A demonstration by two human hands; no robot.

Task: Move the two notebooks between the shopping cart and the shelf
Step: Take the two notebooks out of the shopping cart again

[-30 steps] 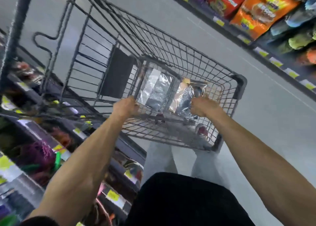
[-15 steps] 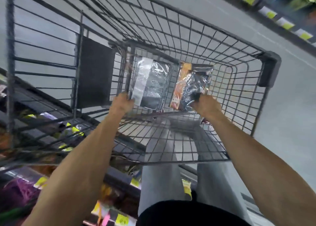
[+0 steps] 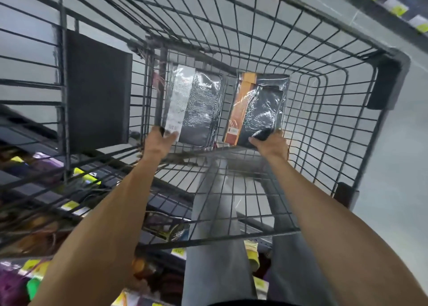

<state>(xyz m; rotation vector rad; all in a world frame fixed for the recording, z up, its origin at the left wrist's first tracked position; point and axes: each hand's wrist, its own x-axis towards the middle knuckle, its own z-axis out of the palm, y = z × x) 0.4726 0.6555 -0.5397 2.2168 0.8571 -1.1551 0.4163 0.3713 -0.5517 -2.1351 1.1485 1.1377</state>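
Two plastic-wrapped dark notebooks are down inside the wire shopping cart [image 3: 347,79]. The left notebook [image 3: 199,106] has a white label strip along its left side. The right notebook [image 3: 261,111] has an orange strip along its left side. My left hand [image 3: 157,143] grips the lower left corner of the left notebook. My right hand [image 3: 271,146] grips the bottom edge of the right notebook. Both notebooks lie near the cart's floor; whether they rest on it I cannot tell.
A black flap [image 3: 97,92] hangs on the cart's left wall. Shelves [image 3: 58,201] with yellow price tags and goods run along the left, below the cart. Another shelf edge [image 3: 393,4] crosses the top right. Grey trouser legs [image 3: 222,259] show through the mesh.
Both hands have lowered the notebooks deeper into the cart, and my view has moved closer over the basket.
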